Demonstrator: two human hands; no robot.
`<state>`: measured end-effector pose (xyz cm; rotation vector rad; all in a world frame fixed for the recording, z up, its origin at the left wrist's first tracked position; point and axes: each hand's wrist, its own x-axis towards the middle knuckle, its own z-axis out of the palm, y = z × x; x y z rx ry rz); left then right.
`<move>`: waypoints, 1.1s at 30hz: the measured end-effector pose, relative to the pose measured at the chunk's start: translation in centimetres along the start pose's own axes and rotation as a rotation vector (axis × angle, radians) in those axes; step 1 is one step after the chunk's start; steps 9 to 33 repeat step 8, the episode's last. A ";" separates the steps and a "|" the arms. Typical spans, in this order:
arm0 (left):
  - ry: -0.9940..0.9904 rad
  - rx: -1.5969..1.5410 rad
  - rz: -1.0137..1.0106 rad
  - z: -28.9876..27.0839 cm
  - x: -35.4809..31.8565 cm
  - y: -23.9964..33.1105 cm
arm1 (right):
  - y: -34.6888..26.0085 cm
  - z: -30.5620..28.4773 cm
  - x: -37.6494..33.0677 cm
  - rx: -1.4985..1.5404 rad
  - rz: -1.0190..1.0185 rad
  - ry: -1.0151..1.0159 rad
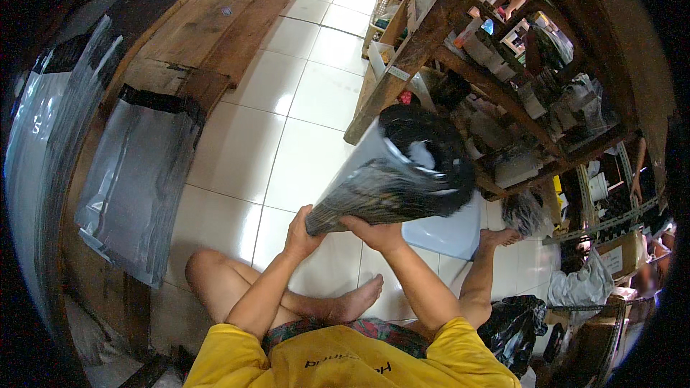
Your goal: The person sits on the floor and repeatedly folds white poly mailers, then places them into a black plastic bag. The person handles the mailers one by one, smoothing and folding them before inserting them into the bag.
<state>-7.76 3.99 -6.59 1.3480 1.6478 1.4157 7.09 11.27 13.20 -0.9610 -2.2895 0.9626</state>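
Note:
Both my hands grip the narrow near end of a thick bundle of plastic bags (381, 179), grey outside and black within. Its far end fans out wide and curls to the right, slightly blurred. My left hand (305, 234) is wrapped round the near left corner. Close beside it, my right hand (372, 233) clasps the lower edge, the fingers partly hidden under the bundle. To the left, a flat stack of grey plastic bags (136, 172) with a black upper edge lies on a wooden surface. Another stack of bags (47, 129) stands at the far left.
Wooden planks (248, 21) lie at the upper left on white floor tiles (309, 93). A wooden shelf rack (431, 36) with packets rises at right. Under the bundle sits a pale blue plastic thing (449, 233). A black plastic bag (514, 327) lies at lower right, by my leg.

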 end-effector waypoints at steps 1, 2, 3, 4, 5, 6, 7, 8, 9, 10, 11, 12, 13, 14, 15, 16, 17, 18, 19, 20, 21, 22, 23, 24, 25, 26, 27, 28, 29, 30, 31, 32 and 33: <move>0.012 -0.003 0.006 -0.2 -0.1 1.0 | -0.7 -0.9 -0.2 0.036 -0.011 -0.005; 0.018 -0.007 0.009 -0.7 -0.1 2.5 | -0.9 -1.4 -0.5 0.033 -0.024 -0.068; 0.024 -0.009 0.012 -0.9 -0.3 3.3 | -1.0 -1.9 -0.7 0.032 -0.035 -0.134; 0.029 -0.052 0.021 -0.6 -0.7 2.9 | -0.2 -1.9 -1.3 -0.006 -0.086 -0.177; 0.041 -0.089 0.029 -0.2 -1.3 2.2 | -0.3 -1.6 -1.5 -0.027 -0.122 -0.165; 0.054 -0.126 0.037 0.1 -1.7 1.5 | -0.3 -1.2 -1.9 -0.047 -0.156 -0.149; 0.021 -0.066 0.054 0.0 -1.6 1.9 | -0.3 -1.0 -2.3 -0.072 -0.185 -0.129; -0.010 -0.007 0.071 -0.2 -1.4 2.3 | 0.2 -1.0 -2.8 0.097 -0.116 -0.147; -0.010 -0.007 0.071 -0.2 -1.4 2.3 | 0.2 -1.0 -2.8 0.097 -0.116 -0.147; -0.010 -0.007 0.071 -0.2 -1.4 2.3 | 0.2 -1.0 -2.8 0.097 -0.116 -0.147; -0.010 -0.007 0.071 -0.2 -1.4 2.3 | 0.2 -1.0 -2.8 0.097 -0.116 -0.147; -0.010 -0.007 0.071 -0.2 -1.4 2.3 | 0.2 -1.0 -2.8 0.097 -0.116 -0.147; -0.010 -0.007 0.071 -0.2 -1.4 2.3 | 0.2 -1.0 -2.8 0.097 -0.116 -0.147; -0.010 -0.007 0.071 -0.2 -1.4 2.3 | 0.2 -1.0 -2.8 0.097 -0.116 -0.147; -0.010 -0.007 0.071 -0.2 -1.4 2.3 | 0.2 -1.0 -2.8 0.097 -0.116 -0.147; -0.010 -0.007 0.071 -0.2 -1.4 2.3 | 0.2 -1.0 -2.8 0.097 -0.116 -0.147; -0.010 -0.007 0.071 -0.2 -1.4 2.3 | 0.2 -1.0 -2.8 0.097 -0.116 -0.147; -0.010 -0.007 0.071 -0.2 -1.4 2.3 | 0.2 -1.0 -2.8 0.097 -0.116 -0.147; -0.010 -0.007 0.071 -0.2 -1.4 2.3 | 0.2 -1.0 -2.8 0.097 -0.116 -0.147; -0.010 -0.007 0.071 -0.2 -1.4 2.3 | 0.2 -1.0 -2.8 0.097 -0.116 -0.147; -0.010 -0.007 0.071 -0.2 -1.4 2.3 | 0.2 -1.0 -2.8 0.097 -0.116 -0.147; -0.010 -0.007 0.071 -0.2 -1.4 2.3 | 0.2 -1.0 -2.8 0.097 -0.116 -0.147; -0.010 -0.007 0.071 -0.2 -1.4 2.3 | 0.2 -1.0 -2.8 0.097 -0.116 -0.147; -0.010 -0.007 0.071 -0.2 -1.4 2.3 | 0.2 -1.0 -2.8 0.097 -0.116 -0.147; -0.010 -0.007 0.071 -0.2 -1.4 2.3 | 0.2 -1.0 -2.8 0.097 -0.116 -0.147; -0.010 -0.007 0.071 -0.2 -1.4 2.3 | 0.2 -1.0 -2.8 0.097 -0.116 -0.147; -0.010 -0.007 0.071 -0.2 -1.4 2.3 | 0.2 -1.0 -2.8 0.097 -0.116 -0.147; -0.010 -0.007 0.071 -0.2 -1.4 2.3 | 0.2 -1.0 -2.8 0.097 -0.116 -0.147; -0.010 -0.007 0.071 -0.2 -1.4 2.3 | 0.2 -1.0 -2.8 0.097 -0.116 -0.147; -0.010 -0.007 0.071 -0.2 -1.4 2.3 | 0.2 -1.0 -2.8 0.097 -0.116 -0.147; -0.010 -0.007 0.071 -0.2 -1.4 2.3 | 0.2 -1.0 -2.8 0.097 -0.116 -0.147; -0.010 -0.007 0.071 -0.2 -1.4 2.3 | 0.2 -1.0 -2.8 0.097 -0.116 -0.147; -0.010 -0.007 0.071 -0.2 -1.4 2.3 | 0.2 -1.0 -2.8 0.097 -0.116 -0.147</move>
